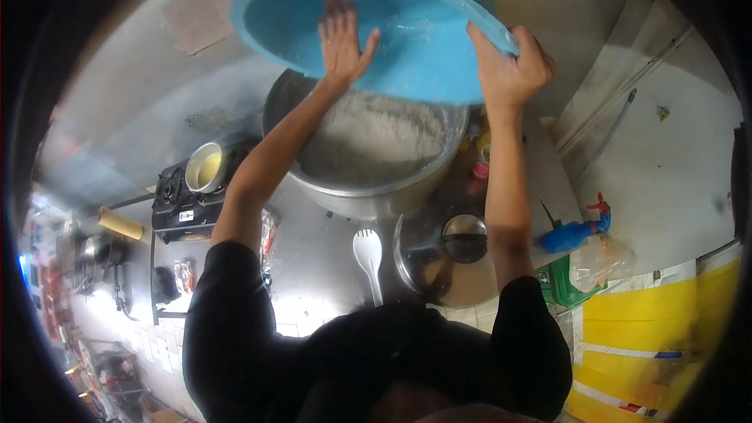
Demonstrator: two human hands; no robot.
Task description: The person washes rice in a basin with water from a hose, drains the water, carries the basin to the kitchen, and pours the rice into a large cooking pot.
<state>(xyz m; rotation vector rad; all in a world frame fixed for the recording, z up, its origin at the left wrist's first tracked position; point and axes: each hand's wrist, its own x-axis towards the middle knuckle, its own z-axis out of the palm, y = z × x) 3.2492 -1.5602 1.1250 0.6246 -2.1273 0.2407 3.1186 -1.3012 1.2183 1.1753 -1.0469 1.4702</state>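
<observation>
A large light-blue basin [431, 63] is tipped on its side above a big metal pot [368, 200]. My right hand [513, 70] grips the basin's rim on the right. Inside the basin my left hand [345, 43] lies with fingers stretched out against or close to its inner wall; whether it touches cannot be told. Pale, steaming food that looks like rice [384, 129] fills part of the pot below. A white slotted spoon [367, 258] rests on the metal counter in front of the pot.
To the left is a black gas stove [176, 196] carrying a small pot [205, 167] of yellowish contents. A shiny metal lid [439, 266] lies near my right forearm. A blue spray bottle [568, 236] and green container [560, 282] stand at right.
</observation>
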